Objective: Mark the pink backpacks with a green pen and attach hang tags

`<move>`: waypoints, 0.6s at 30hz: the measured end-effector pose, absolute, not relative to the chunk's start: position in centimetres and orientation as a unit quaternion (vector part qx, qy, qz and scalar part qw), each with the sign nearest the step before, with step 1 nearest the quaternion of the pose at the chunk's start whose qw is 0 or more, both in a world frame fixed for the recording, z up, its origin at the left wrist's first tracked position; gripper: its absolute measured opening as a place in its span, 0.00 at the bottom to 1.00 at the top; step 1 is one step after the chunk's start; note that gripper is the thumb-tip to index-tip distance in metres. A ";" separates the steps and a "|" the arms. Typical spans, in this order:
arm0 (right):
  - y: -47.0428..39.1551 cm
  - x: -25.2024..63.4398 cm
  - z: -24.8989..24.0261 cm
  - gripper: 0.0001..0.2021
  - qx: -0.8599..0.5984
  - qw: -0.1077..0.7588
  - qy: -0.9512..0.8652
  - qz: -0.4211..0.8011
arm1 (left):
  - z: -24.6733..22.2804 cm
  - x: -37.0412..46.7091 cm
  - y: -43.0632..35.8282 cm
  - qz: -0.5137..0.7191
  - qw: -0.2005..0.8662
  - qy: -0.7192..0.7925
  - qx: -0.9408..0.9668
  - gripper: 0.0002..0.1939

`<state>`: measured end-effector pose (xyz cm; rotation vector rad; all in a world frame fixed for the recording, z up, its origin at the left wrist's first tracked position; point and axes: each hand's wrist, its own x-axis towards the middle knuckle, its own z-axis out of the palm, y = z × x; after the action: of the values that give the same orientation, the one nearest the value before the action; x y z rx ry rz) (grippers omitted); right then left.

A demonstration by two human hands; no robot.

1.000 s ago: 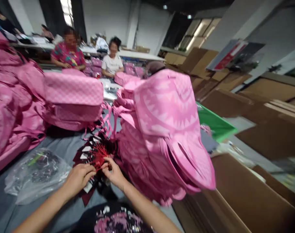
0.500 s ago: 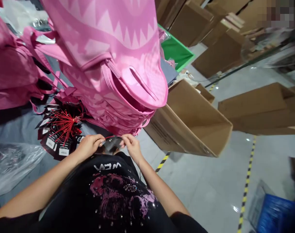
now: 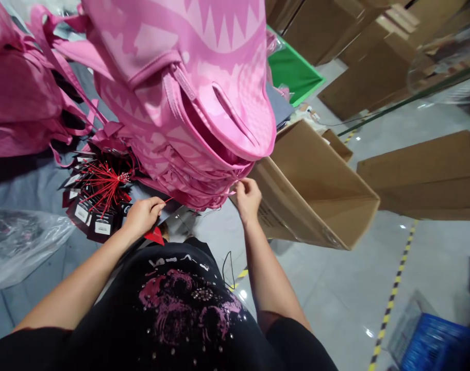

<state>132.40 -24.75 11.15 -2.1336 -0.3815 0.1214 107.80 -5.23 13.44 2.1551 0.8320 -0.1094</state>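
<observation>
A pink backpack [image 3: 153, 118] with a pale tooth pattern fills the upper middle, its front pocket gaping. My left hand [image 3: 143, 219] pinches a thin red string [image 3: 168, 200] in front of the bag. Below that hand a red hang tag [image 3: 155, 236] shows in part. At the bag's lower right edge, my right hand [image 3: 249, 200] is closed on a small pink piece of it, perhaps a zipper pull; the fingers hide most of it. A fanned bunch of black hang tags [image 3: 98, 193] with red strings lies left of my left hand.
Another pink bag [image 3: 22, 103] sits at the left, above a clear plastic bag [image 3: 26, 247] on the grey-covered table [image 3: 45, 196]. An open cardboard box [image 3: 316, 190] and a green bin [image 3: 295, 67] stand to the right. A blue crate [image 3: 438, 342] is at lower right.
My right hand has left the string near my left hand and moved up and right to the backpack's edge. A red tag now shows under my left hand. The view has shifted slightly.
</observation>
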 end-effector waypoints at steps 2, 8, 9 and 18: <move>-26.8 132.7 10.0 0.15 -0.864 0.480 -0.136 0.060 | 12.8 106.9 -5.7 -0.045 0.403 0.338 0.849 0.17; -28.8 131.9 5.5 0.17 -0.843 0.486 -0.160 0.169 | 11.6 106.0 -9.3 -0.056 0.412 0.362 0.834 0.16; -29.1 131.8 5.0 0.18 -0.842 0.482 -0.165 0.179 | 11.5 106.0 -10.2 -0.057 0.408 0.370 0.832 0.16; -33.6 131.4 3.3 0.18 -0.860 0.383 -0.282 0.183 | 9.6 105.1 -19.8 -0.056 0.398 0.436 0.805 0.13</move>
<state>131.39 -33.59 3.32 -2.1943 -0.7183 0.4677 105.13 -19.82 9.56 2.0377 1.1041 -0.1411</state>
